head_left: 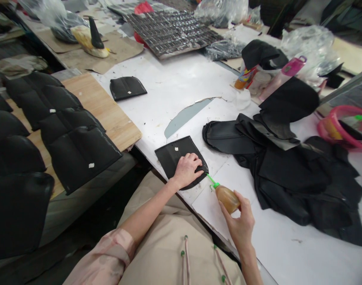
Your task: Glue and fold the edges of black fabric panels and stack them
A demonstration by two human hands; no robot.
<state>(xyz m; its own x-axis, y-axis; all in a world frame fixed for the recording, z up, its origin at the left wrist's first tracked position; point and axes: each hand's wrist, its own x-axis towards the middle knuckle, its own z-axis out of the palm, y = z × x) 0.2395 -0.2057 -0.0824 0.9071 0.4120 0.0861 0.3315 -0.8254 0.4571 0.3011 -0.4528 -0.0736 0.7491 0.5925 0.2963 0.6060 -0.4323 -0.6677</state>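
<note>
A black flat piece with a rounded edge and a small white tag (169, 159) lies on the white-covered table in front of me. My left hand (188, 169) rests on this piece, fingers curled at its right edge. Between the fingers and thumb of my right hand (242, 221) is a squeeze bottle (227, 199) of brownish liquid, with a green nozzle. The bottle is tilted, and its nozzle tip meets the black piece's edge close to my left fingertips.
Rows of similar black pieces (77, 152) lie on a wooden board (109, 114) at left. Another black piece (128, 88) lies farther back. To the right are a heap of black pieces (290, 178), a pink basin (325, 127) and a pink bottle (283, 78). A dark rack (172, 31) stands behind.
</note>
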